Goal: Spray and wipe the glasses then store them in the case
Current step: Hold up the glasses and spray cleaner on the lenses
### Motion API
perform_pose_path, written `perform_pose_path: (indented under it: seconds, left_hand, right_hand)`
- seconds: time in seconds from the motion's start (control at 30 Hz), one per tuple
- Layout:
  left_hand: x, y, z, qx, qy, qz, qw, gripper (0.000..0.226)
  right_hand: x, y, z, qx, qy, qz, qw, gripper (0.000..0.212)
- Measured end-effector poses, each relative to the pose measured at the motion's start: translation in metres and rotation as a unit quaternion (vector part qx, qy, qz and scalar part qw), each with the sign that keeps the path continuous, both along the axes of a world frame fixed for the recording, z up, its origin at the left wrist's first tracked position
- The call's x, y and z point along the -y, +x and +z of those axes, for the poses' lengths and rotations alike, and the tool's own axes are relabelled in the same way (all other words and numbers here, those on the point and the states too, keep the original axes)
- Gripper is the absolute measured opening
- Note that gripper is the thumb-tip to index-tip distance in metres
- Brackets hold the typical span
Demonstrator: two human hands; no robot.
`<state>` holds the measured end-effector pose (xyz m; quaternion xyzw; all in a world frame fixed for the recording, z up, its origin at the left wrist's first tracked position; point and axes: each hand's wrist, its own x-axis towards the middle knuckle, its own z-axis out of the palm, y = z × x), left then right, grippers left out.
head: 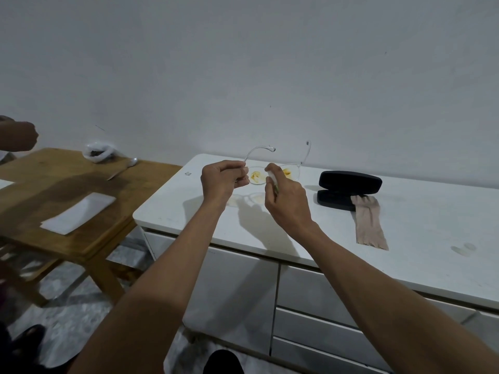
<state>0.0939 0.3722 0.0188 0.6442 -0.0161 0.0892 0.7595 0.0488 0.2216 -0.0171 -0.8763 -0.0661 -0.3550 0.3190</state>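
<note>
Glasses (270,171) with a clear frame are held up above the white cabinet top (405,238), both temple arms unfolded and pointing toward the wall. Orange-brown smears mark both lenses. The left hand (224,180) pinches the frame at its left end, where the temple arm joins, with the fingers curled in around it. The right hand (286,198) is wrapped around a small spray bottle (272,182), held just in front of the lenses, with the forefinger bent over its top. Most of the bottle is hidden by the fingers. Shadows of the hands and of the lenses fall on the cabinet top below.

To the right, a black case (348,188) lies open on the cabinet top, its lid raised toward the wall. A beige cloth (370,222) lies with one end over the case's front edge and the rest stretched out toward the cabinet's front.

To the left stands a wooden table (81,184) bearing a white rectangular sheet (78,213), a plastic bag (98,152) with something dark inside, and a spoon (132,161). Another person's hand (19,136) shows at the far left edge.
</note>
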Motion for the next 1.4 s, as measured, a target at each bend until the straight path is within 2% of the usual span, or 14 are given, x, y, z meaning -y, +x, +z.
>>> perform_pose_path:
  seconds: [0.2,0.3,0.4,0.47,0.57,0.7,0.77,0.83,1.07,1.4]
  left_hand:
    - [-0.004,0.004,0.000,-0.004,-0.002,0.013,1.000,0.014]
    - [-0.007,0.006,0.003,-0.003,-0.007,0.020,1.000,0.016]
    - [-0.008,0.008,0.007,0.001,-0.012,0.023,1.000,0.018]
    - [-0.009,0.010,0.010,0.004,-0.016,0.023,1.000,0.019]
    - [-0.010,0.010,0.014,0.008,-0.022,0.019,1.000,0.018]
    - [-0.008,0.009,0.018,0.017,-0.026,0.008,1.000,0.017]
    - [-0.007,0.009,0.019,0.018,-0.026,0.006,0.999,0.018]
    - [-0.007,0.010,0.021,0.019,-0.028,0.004,0.999,0.018]
    - [-0.009,0.010,0.027,0.024,-0.031,0.001,0.999,0.017]
    - [-0.007,0.009,0.032,0.033,-0.034,-0.009,0.999,0.014]
  right_hand:
    - [0.006,-0.005,0.000,-0.013,0.045,-0.019,0.999,0.041]
    - [0.017,-0.007,-0.001,-0.011,0.122,-0.040,0.992,0.040]
    - [0.031,-0.009,-0.001,-0.011,0.237,-0.058,0.970,0.036]
    - [0.038,-0.009,0.002,-0.017,0.329,-0.049,0.943,0.031]
    - [0.047,-0.007,0.010,-0.061,0.484,0.000,0.873,0.029]
    - [0.057,-0.004,0.016,-0.112,0.590,0.063,0.797,0.037]
    - [0.056,-0.004,0.019,-0.120,0.602,0.082,0.785,0.039]
    - [0.055,-0.005,0.021,-0.121,0.595,0.089,0.790,0.039]
    - [0.050,-0.009,0.025,-0.099,0.531,0.095,0.836,0.041]
    - [0.045,-0.003,0.030,-0.106,0.575,0.130,0.801,0.041]
